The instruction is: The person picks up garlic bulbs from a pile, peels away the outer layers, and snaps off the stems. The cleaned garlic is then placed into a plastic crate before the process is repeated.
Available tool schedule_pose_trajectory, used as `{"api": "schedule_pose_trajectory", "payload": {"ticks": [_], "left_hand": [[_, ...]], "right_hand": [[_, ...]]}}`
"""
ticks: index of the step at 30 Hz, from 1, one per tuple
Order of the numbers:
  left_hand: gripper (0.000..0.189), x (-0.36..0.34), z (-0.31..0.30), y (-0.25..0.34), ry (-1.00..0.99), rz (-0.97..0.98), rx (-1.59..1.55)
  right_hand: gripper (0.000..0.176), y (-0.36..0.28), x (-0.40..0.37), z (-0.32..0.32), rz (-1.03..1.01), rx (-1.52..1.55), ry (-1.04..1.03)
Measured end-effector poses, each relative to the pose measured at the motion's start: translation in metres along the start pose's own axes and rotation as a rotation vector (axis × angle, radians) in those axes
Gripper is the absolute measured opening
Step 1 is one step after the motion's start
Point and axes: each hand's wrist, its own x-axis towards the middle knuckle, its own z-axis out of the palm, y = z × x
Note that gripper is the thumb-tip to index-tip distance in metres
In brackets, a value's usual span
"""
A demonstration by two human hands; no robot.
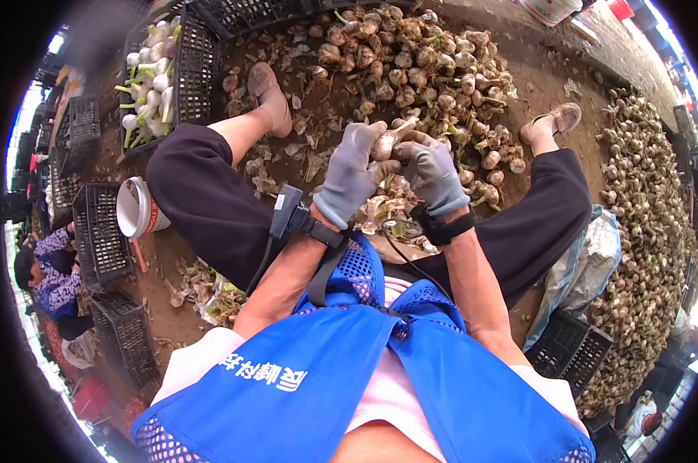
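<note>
Grey-gloved left hand point(352, 171) and right hand point(434, 174) — fingers closed around one dirty papery garlic bulb point(385, 144), heaped unpeeled garlic pile point(418, 69) just beyond — black plastic crate point(181, 69) left.

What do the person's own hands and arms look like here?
Both the left hand and right hand wear grey gloves. The left wrist strap is black and carries a black box-shaped device with a dark cable; the right wrist strap is black with a thin cable. Forearms are bare.

Crate point(196, 65) of seemingly peeled bulbs point(155, 81); white bucket point(133, 210).
</note>
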Motion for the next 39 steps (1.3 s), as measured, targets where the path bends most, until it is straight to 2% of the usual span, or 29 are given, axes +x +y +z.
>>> {"api": "schedule_pose_trajectory", "payload": {"ticks": [2,4,5,6,8,10,12,13,14,15,16,18,20,22,23,24,25,26,28,29,30,32,33,34,35,36,37,38,39], "left_hand": [[0.049,-0.002,0.003,0.001,0.014,0.046,0.069],[0.037,-0.005,0.013,-0.002,0.098,-0.488,-0.841],[0.03,-0.004,0.005,0.002,0.057,-0.795,-0.991],[0.03,-0.006,0.004,-0.004,0.059,-0.793,-0.991],[0.033,-0.009,0.007,-0.019,0.0,-0.938,-1.402],[0.041,-0.01,0.011,-0.026,0.023,-0.99,-1.473],[0.046,-0.004,0.007,-0.02,-0.107,-1.092,-1.703],[0.051,-0.003,0.007,-0.027,-0.217,-0.905,-1.893],[0.051,-0.001,0.003,-0.025,-0.129,-0.886,-1.868],[0.051,0.001,0.002,-0.024,-0.082,-0.92,-1.745],[0.051,0.003,0.0,-0.025,-0.028,-0.947,-1.622],[0.05,-0.002,0.0,-0.026,-0.003,-0.99,-1.514],[0.037,-0.003,0.0,-0.01,0.188,-0.984,-1.199],[0.032,-0.002,0.006,-0.007,0.178,-0.828,-1.051],[0.032,-0.002,0.007,-0.01,0.092,-0.714,-0.965],[0.033,-0.002,0.01,-0.014,0.009,-0.6,-0.877],[0.035,-0.002,0.017,-0.021,0.056,-0.38,-0.492],[0.035,-0.002,0.014,-0.014,0.051,-0.378,-0.489],[0.031,-0.006,0.01,-0.001,0.121,-0.259,-0.429],[0.028,-0.003,0.007,0.003,0.16,-0.34,-0.601],[0.032,-0.001,-0.006,0.013,0.091,-0.704,-0.832],[0.042,-0.008,-0.005,-0.01,-0.033,-0.894,-1.345],[0.049,-0.008,-0.003,-0.015,-0.158,-0.938,-1.478],[0.049,-0.008,0.001,-0.02,-0.16,-0.941,-1.476],[0.047,-0.004,0.001,-0.016,-0.135,-0.968,-1.181],[0.045,-0.001,0.003,-0.013,-0.111,-0.98,-0.886],[0.036,0.004,0.012,-0.015,0.046,-0.915,-0.668],[0.026,0.005,0.015,-0.025,0.05,-0.669,-0.493],[0.026,0.002,0.025,-0.028,0.048,-0.482,-0.548]], "right_hand": [[0.017,0.012,0.004,-0.008,-0.128,-0.275,0.107],[0.016,0.021,0.008,-0.017,-0.158,-0.302,0.077],[0.014,0.023,0.012,-0.014,-0.047,-0.137,0.09],[0.012,0.023,0.015,-0.013,0.06,0.026,0.1],[0.012,0.023,0.014,-0.012,0.058,0.012,0.144],[0.013,0.025,0.021,-0.015,-0.01,-0.26,0.171],[0.016,0.037,0.031,-0.027,-0.074,-0.382,0.2],[0.015,0.044,0.034,-0.035,-0.242,-0.618,0.253],[0.014,0.045,0.034,-0.038,-0.409,-0.852,0.305],[0.017,0.04,0.031,-0.042,-0.249,-0.722,0.314],[0.024,0.038,0.033,-0.053,-0.098,-0.59,0.21],[0.034,0.007,0.011,-0.027,0.072,-0.211,0.089],[0.034,-0.015,-0.005,0.001,0.107,0.052,0.025],[0.025,-0.007,-0.002,0.011,0.067,0.042,0.078],[0.025,0.003,0.001,0.008,0.059,0.047,0.079],[0.019,0.017,0.005,0.003,-0.139,-0.138,0.083],[0.013,0.027,0.008,-0.004,-0.337,-0.324,0.089],[0.013,0.022,0.007,0.0,-0.34,-0.32,0.091],[0.013,0.011,0.002,0.005,-0.186,-0.234,0.042],[0.014,0.005,0.0,0.009,-0.022,-0.163,0.089],[0.013,0.009,0.003,-0.002,-0.017,-0.217,0.005],[0.014,-0.004,-0.007,-0.003,-0.076,-0.402,-0.102],[0.014,-0.001,-0.005,-0.007,-0.079,-0.4,-0.098],[0.015,0.007,-0.002,-0.013,0.028,-0.213,-0.078],[0.017,0.009,0.0,-0.013,0.135,-0.024,-0.059],[0.017,0.011,0.0,-0.013,0.135,-0.021,-0.059],[0.019,0.014,-0.001,-0.012,0.028,-0.167,0.01],[0.021,0.015,-0.002,-0.011,-0.079,-0.315,0.085],[0.022,0.02,0.002,-0.013,-0.176,-0.566,0.145]]}}
